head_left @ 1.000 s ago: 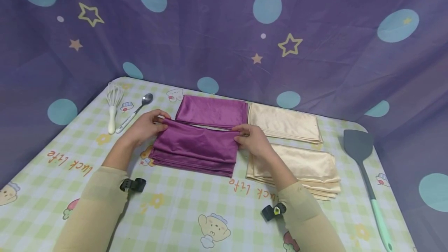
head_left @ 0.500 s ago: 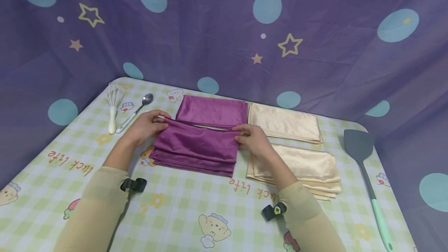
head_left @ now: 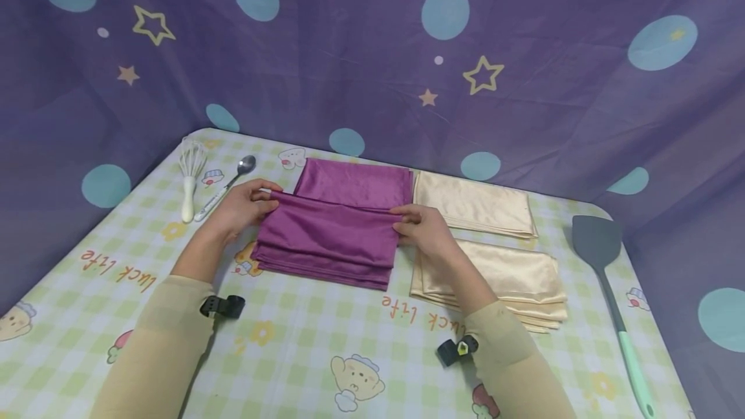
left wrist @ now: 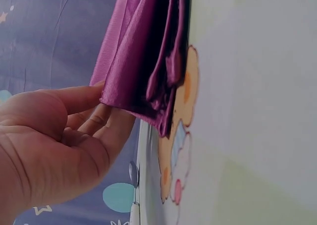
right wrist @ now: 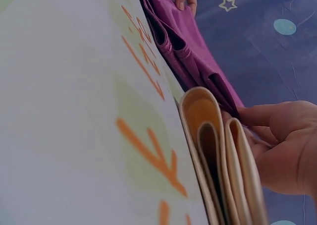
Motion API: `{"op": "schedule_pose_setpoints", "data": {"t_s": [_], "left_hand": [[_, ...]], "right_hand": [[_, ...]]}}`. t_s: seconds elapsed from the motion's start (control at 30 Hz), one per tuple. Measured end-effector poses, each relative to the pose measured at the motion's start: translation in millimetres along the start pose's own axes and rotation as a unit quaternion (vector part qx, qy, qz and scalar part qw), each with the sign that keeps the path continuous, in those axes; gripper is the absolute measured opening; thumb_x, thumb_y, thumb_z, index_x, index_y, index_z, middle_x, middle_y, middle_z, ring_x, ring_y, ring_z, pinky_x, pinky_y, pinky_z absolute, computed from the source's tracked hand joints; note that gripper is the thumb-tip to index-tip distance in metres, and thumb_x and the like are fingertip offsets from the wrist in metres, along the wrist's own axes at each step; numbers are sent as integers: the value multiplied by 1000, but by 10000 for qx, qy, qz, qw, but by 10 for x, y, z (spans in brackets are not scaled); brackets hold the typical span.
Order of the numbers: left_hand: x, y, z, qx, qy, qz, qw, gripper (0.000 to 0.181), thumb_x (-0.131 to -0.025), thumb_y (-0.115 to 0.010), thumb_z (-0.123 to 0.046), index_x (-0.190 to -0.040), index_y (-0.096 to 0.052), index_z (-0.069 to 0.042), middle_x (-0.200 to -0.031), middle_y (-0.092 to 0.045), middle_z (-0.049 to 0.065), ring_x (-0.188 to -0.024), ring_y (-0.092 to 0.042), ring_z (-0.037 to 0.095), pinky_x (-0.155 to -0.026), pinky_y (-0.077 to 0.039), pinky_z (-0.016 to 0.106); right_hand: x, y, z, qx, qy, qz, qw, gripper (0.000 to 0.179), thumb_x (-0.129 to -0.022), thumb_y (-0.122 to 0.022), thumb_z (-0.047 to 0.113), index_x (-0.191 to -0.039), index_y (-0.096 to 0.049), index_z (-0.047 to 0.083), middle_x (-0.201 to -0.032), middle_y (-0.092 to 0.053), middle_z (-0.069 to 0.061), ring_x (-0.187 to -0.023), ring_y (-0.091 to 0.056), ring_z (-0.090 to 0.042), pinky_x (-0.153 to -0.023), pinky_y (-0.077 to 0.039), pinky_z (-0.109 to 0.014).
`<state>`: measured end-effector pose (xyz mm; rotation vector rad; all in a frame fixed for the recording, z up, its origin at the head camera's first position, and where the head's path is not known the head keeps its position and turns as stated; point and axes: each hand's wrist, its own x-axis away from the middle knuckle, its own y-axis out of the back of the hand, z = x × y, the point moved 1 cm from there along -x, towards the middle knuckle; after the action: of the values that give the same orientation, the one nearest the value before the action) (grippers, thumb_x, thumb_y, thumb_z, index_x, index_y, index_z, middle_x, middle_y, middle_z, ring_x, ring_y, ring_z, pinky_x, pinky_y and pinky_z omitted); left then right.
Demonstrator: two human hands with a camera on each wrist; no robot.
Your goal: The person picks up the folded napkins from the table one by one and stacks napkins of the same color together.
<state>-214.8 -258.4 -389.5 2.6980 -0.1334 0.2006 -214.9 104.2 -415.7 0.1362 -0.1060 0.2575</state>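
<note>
A folded purple satin cloth [head_left: 328, 238] lies on the table in front of me, on a stack of purple cloths. My left hand [head_left: 247, 202] pinches its far left corner [left wrist: 106, 93] between thumb and fingers. My right hand [head_left: 421, 228] pinches its far right corner [right wrist: 233, 106]. The far edge is lifted a little off the stack. A second folded purple cloth [head_left: 355, 183] lies flat just behind it. The wrist views show the purple folds [left wrist: 158, 61] edge-on.
Two stacks of folded cream satin cloths [head_left: 474, 205] [head_left: 506, 280] lie right of the purple ones. A whisk [head_left: 189, 173] and a spoon [head_left: 227, 186] lie at the far left, a grey spatula [head_left: 599, 257] at the right. A starred purple backdrop [head_left: 372, 50] surrounds the table [head_left: 326, 354].
Both hands have drawn the far edge of the purple cloth slightly away from me and pulled it straighter. Nothing else has moved.
</note>
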Motion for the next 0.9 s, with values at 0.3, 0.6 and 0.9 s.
{"op": "schedule_pose_setpoints", "data": {"t_s": [0.3, 0.6, 0.9], "left_hand": [[-22, 7, 1, 236, 72, 80, 9997, 37, -104, -59, -11, -139, -51, -1, -122, -61, 22, -88, -68, 17, -75, -60, 31], [-7, -26, -17, 399, -4, 121, 9991, 41, -103, -59, -11, -141, -49, 2, -123, -59, 22, -89, -66, 14, -76, -59, 29], [-67, -63, -53, 388, -77, 94, 9992, 41, -104, -58, -8, -142, -48, 2, -127, -58, 22, -90, -67, 15, -77, -59, 29]], "right_hand": [[-9, 78, 3, -179, -2, -11, 9998, 36, -93, -64, -11, -128, -64, -7, -98, -61, -13, -83, -68, -19, -82, -61, -36], [-19, 121, 5, -226, 53, 40, 9997, 37, -93, -64, -10, -130, -62, -9, -98, -64, -14, -81, -69, -17, -81, -61, -35], [-68, 195, 29, -15, 163, -3, 9999, 37, -93, -66, -8, -129, -64, -8, -94, -68, -13, -81, -69, -14, -81, -61, -33]]}}
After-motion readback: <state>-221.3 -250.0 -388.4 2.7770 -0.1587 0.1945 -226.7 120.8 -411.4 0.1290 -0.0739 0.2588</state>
